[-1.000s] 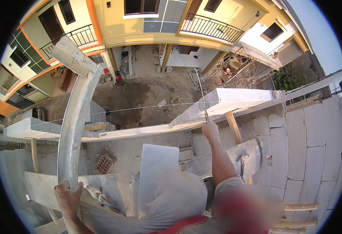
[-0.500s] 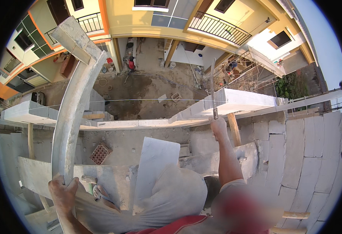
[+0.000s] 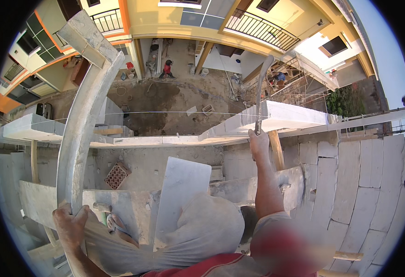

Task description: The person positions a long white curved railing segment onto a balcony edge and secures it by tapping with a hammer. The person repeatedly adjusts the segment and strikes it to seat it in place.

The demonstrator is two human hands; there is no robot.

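Note:
My left hand (image 3: 70, 227) is closed around the near part of a long pale plank (image 3: 80, 134), which has a short block set across its far end. Out in front, my right hand (image 3: 258, 144) grips the base of a long, thin, dark blade-like tool (image 3: 259, 94). That tool points away from me and is seen nearly edge-on, so I cannot tell its exact kind. Between my hands a white concrete block (image 3: 184, 177) lies tilted on the scaffold boards, partly hidden by my bent leg. My sandalled foot (image 3: 118, 226) rests near the left hand.
A low white block wall (image 3: 165, 141) runs across ahead, with a taut string (image 3: 174, 112) above it. Beyond lies a drop to a yard where a person in red (image 3: 167, 69) stands. A perforated brick (image 3: 118, 176) sits below the boards. A block wall (image 3: 350, 184) rises at right.
The blade-like tool's far end has swung up and to the right, with my right hand still around its base. Down in the yard, the person in red has shifted right.

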